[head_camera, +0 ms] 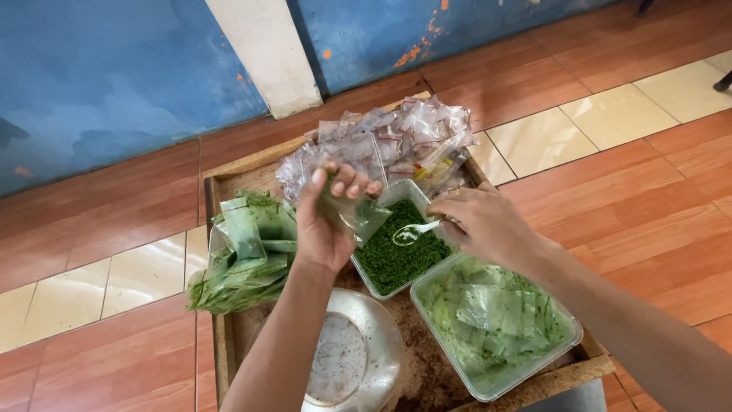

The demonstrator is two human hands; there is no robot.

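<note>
Here, left hand (326, 221) pinches a small clear plastic bag (357, 214) over the rectangular tub of green powder (396, 255) at center; right hand (488, 225), at 3 o'clock, grips a white spoon (412, 231).

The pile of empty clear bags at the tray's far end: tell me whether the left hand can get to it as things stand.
Probably not freely: the left hand is shut on a small plastic bag, though the pile of empty clear bags lies uncovered just beyond it.

Single head-worn view, steeply downward, close above wooden tray (221, 336).
</note>
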